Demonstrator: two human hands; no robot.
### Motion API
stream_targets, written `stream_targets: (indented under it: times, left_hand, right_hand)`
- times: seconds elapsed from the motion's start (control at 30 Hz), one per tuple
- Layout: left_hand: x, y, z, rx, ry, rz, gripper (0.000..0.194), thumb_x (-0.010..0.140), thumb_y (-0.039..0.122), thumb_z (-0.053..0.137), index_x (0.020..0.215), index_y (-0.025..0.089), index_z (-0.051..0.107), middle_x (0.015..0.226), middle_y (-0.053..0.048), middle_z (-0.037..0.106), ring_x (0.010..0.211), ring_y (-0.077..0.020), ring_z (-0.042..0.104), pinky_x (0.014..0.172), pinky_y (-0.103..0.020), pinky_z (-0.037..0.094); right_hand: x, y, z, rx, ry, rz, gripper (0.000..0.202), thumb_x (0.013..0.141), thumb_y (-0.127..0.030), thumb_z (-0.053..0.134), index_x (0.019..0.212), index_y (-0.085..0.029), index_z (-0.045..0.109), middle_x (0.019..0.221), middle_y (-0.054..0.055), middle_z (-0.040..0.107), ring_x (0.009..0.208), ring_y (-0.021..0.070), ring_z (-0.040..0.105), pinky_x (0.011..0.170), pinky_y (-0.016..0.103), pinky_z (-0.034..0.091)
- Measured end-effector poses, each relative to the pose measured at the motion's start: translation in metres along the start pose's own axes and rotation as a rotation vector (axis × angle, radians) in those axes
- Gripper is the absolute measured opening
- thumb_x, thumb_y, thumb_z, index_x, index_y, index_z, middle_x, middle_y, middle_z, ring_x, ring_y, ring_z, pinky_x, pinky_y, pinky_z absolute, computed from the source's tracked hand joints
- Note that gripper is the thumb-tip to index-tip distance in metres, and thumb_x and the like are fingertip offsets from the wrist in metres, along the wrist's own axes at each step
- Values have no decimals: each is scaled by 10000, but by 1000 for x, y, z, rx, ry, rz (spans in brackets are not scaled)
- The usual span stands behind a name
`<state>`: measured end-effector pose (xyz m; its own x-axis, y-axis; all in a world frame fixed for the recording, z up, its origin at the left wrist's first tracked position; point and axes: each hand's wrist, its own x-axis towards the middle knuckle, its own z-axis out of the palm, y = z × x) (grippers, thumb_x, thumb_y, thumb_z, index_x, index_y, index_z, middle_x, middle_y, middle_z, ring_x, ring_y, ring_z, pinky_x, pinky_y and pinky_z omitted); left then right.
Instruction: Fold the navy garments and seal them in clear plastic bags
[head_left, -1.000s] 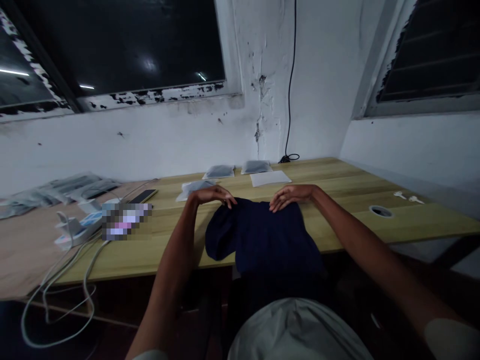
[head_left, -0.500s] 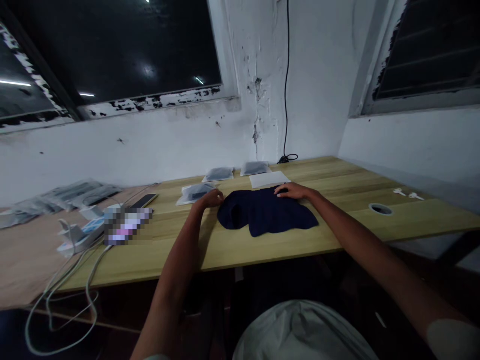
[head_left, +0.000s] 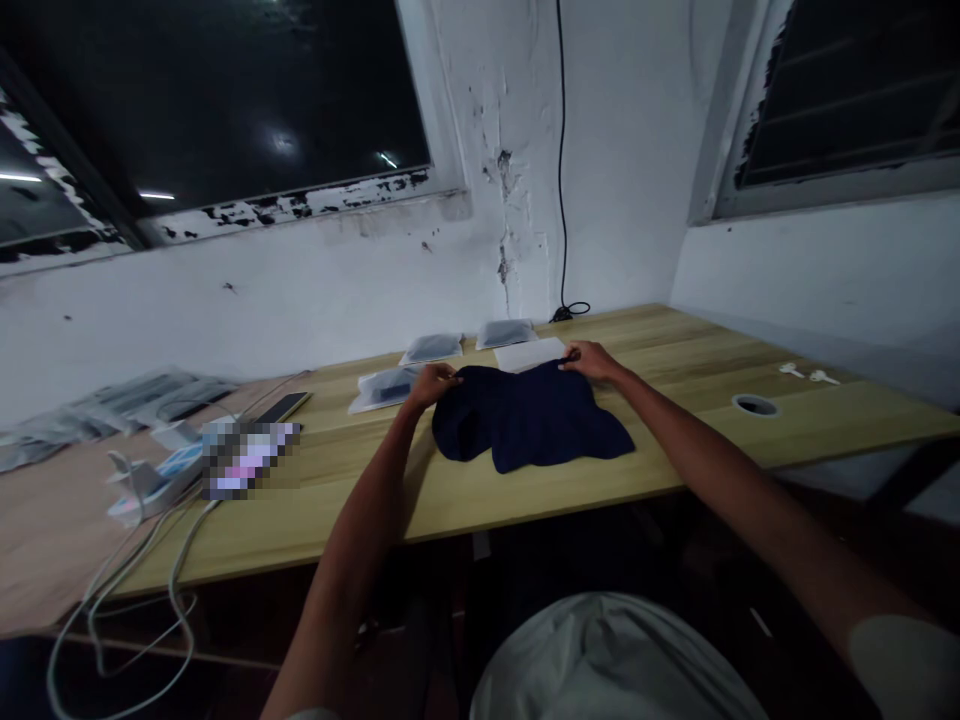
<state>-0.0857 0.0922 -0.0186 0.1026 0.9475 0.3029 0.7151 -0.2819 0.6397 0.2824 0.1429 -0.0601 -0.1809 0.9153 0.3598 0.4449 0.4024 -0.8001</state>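
Note:
A dark navy cloth [head_left: 544, 420] lies spread on the wooden table [head_left: 450, 505], its far edge lifted a little between my hands. At its upper left corner, my left hand [head_left: 435, 383] pinches the fabric. The fingers of my right hand [head_left: 590, 361] are closed on the far edge at the right. Just behind the cloth lies a flat white sheet [head_left: 529, 354], close to my right hand. A translucent packet with a dark item inside [head_left: 385, 388] rests left of my left hand.
Two more packets, one [head_left: 433, 348] and another [head_left: 505, 333], lie by the wall. At left are a power strip [head_left: 161, 485] with cables, a phone [head_left: 285, 407], a blurred bright item and stacked bags [head_left: 120, 405]. A round table hole [head_left: 756, 405] and small white pieces [head_left: 823, 377] are at right.
My left hand has moved onto the cloth's upper left corner and gripped it. My right hand has shifted to the far edge and closed on it, and that edge is raised and pulled away.

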Motion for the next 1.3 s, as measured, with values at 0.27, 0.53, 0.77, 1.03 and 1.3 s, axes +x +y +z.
stream_targets:
  times: [0.27, 0.53, 0.77, 1.03, 1.3]
  left_hand:
    - [-29, 25, -66, -412, -576, 258, 360, 587, 460, 829, 683, 136, 703, 964, -109, 672, 907, -219, 597, 838, -359, 452]
    - [-26, 29, -42, 174, -854, 84, 374, 601, 462, 804, 820, 179, 697, 759, 2, 670, 720, -150, 567, 694, -243, 413]
    - [-19, 24, -12, 477, -777, 120, 226, 673, 380, 709, 644, 172, 624, 642, 15, 621, 638, -140, 529, 582, -223, 358]
    - [-12, 7, -11, 406, -477, -72, 432, 593, 495, 769, 867, 172, 684, 863, -50, 713, 779, -195, 620, 632, -225, 419]
    - [-9, 12, -19, 175, -40, 222, 230, 710, 365, 688, 776, 145, 668, 703, 4, 623, 672, -146, 537, 617, -242, 404]
  right_hand:
    - [-29, -44, -58, 449, -673, -87, 570, 593, -530, 804, 988, -138, 678, 1006, 116, 693, 888, 239, 649, 857, 389, 484]
    - [-20, -30, -35, -36, -916, 4, 507, 595, -442, 819, 1005, -165, 713, 916, 47, 711, 804, 187, 632, 753, 295, 474]
    - [-11, -10, -16, -240, -507, -33, 459, 581, -482, 798, 890, -153, 716, 881, 65, 715, 840, 220, 633, 779, 307, 469]
    - [-11, -2, -22, -165, -494, 161, 464, 436, -351, 880, 855, -194, 757, 894, 52, 752, 830, 257, 669, 786, 338, 516]
    - [-5, -15, -32, -186, -67, -74, 334, 647, -409, 733, 860, -154, 755, 828, 31, 743, 780, 227, 661, 754, 343, 504]
